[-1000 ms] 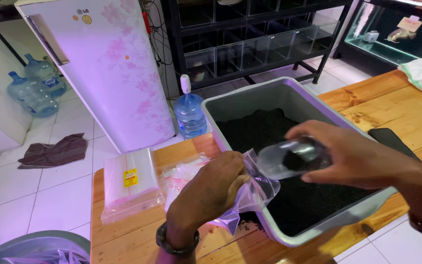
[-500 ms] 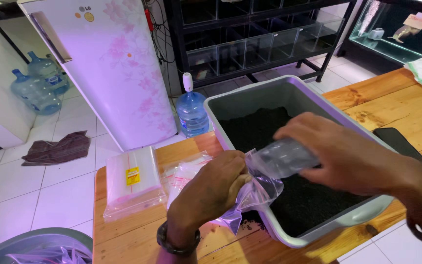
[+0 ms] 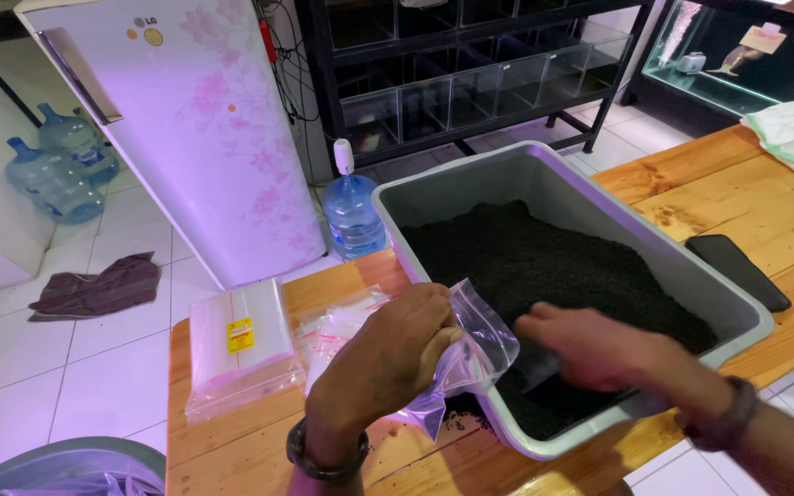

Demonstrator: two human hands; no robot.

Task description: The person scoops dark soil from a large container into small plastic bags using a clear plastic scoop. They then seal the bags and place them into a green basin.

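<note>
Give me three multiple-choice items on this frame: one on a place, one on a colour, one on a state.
1. Where does the dark phone lie?
A. on the wooden table, right of the grey tub
B. inside the tub
C. on the floor tiles

2. What colour is the granular stuff in the grey tub?
A. white
B. black
C. red

3. What is the left hand doing?
A. resting flat on the table
B. gripping a clear plastic bag at the tub's edge
C. holding a bottle

Answers:
1. A, the phone lies on the bare planks beside the tub's right wall.
2. B, the tub's fill is black throughout.
3. B, its fingers pinch the clear plastic bag, while the right hand reaches down into the tub.
</note>
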